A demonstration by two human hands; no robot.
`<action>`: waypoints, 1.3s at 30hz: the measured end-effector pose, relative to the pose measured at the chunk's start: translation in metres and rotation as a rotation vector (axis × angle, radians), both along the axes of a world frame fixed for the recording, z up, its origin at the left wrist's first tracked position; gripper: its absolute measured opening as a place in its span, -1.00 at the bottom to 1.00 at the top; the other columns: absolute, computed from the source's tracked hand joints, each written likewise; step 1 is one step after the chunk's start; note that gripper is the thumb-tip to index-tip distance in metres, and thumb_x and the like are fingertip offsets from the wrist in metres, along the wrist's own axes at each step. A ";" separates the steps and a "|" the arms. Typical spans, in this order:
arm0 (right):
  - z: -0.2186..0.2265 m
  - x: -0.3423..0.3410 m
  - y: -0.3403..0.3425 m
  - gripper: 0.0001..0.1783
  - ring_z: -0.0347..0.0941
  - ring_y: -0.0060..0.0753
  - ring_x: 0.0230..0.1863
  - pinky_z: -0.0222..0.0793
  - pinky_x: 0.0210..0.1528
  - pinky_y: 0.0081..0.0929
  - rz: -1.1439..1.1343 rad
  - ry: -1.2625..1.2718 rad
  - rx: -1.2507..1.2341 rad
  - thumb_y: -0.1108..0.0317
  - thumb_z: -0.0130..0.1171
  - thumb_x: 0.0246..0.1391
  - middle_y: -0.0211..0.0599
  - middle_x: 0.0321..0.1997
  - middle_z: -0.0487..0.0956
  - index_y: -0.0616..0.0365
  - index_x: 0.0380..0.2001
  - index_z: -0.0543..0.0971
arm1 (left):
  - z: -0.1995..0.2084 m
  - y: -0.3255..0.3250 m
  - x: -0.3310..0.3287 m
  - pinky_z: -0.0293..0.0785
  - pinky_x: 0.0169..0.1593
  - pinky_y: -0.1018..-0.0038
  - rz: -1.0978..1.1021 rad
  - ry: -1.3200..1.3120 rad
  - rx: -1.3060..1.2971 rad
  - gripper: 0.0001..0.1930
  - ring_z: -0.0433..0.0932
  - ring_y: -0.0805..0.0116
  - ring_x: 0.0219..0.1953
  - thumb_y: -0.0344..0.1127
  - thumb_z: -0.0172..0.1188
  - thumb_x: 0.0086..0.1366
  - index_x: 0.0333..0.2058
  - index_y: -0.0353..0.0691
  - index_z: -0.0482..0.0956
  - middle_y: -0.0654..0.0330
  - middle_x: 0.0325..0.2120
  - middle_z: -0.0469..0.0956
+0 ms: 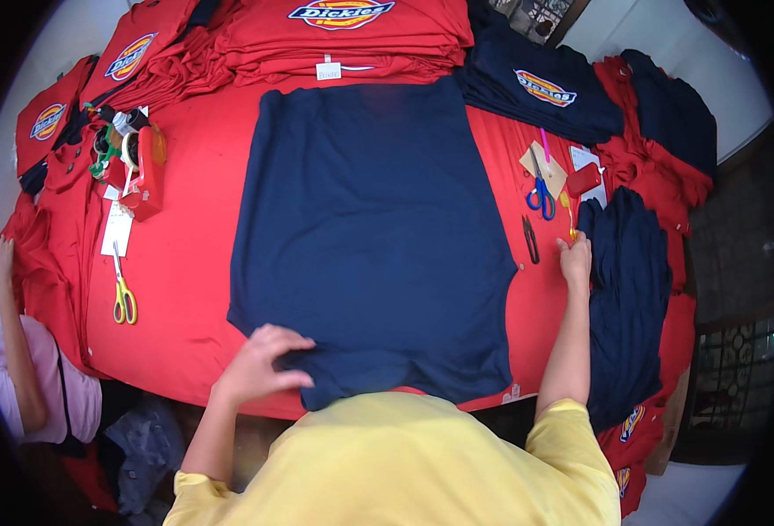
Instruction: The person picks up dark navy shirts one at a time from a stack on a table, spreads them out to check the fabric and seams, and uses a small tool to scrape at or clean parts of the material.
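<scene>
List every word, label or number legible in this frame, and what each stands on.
Wording isn't copied here; by place:
Bold one-word logo, white lettering: red garment stack, top center.
Same logo: red garments, upper left; navy garment stack, upper right.
Partial logos: folded red garments, lower right.
White tag: small lettering, unclear.
White paper slip, left: too small to read.

Wearer's clothing, lower centre of the frame: a light yellow shirt [395, 469] of smooth, matt cloth in one even colour, its back and shoulders forming a broad rounded shape. The left sleeve [196, 501], lower left of centre, and the right sleeve [573, 438], lower right, are short, loose and of the same yellow. Left forearm [209, 434] and right forearm [569, 342]: bare, as are both hands.
</scene>
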State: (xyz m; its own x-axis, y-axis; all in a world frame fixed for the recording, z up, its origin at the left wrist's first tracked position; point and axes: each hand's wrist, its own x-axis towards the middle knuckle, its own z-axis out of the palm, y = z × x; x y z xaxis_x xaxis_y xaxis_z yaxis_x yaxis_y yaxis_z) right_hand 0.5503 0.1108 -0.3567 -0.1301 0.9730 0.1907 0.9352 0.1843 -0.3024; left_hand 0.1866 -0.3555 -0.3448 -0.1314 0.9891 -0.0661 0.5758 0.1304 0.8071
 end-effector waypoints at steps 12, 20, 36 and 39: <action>0.027 -0.058 -0.115 -0.32 0.31 0.04 0.23 0.25 0.28 -0.25 0.777 0.030 -0.368 0.87 -0.10 -0.21 0.01 0.22 0.33 0.09 0.00 0.57 | -0.013 -0.007 0.038 0.22 0.11 0.26 -0.261 0.376 0.001 -0.75 0.44 0.22 -0.12 -0.25 0.36 0.05 -0.26 -0.08 0.59 0.30 -0.26 0.51; 0.050 -0.027 -0.091 -0.84 0.48 -0.33 -0.09 0.36 0.00 -0.44 0.794 -0.066 -1.016 0.43 0.32 -0.05 -0.29 -0.33 0.56 0.24 -0.34 0.65 | 0.017 0.027 -0.016 0.26 -0.42 0.52 -0.555 -0.491 -0.446 -0.73 0.26 0.64 -0.50 -0.17 0.25 0.32 -0.39 -0.27 0.50 0.39 -0.63 0.35; 0.002 -0.039 -0.110 -0.63 0.47 -0.49 -0.02 0.31 0.13 -0.51 0.577 0.441 -0.704 0.50 0.21 0.07 -0.29 -0.06 0.62 0.36 -0.02 0.53 | -0.012 -0.009 -0.053 0.44 -0.09 0.27 0.558 0.193 -0.237 -0.42 0.51 0.11 -0.19 -0.06 0.45 0.00 -0.11 -0.34 0.49 -0.04 -0.27 0.54; 0.010 -0.032 -0.114 -0.64 0.46 -0.55 -0.01 0.29 0.16 -0.52 0.603 0.633 -0.794 0.56 0.13 0.10 -0.33 -0.05 0.61 0.36 0.00 0.52 | -0.013 -0.021 -0.046 0.42 -0.21 0.33 0.509 -0.027 -0.117 -0.58 0.51 0.20 -0.32 -0.10 0.42 0.05 -0.33 -0.30 0.46 0.04 -0.42 0.53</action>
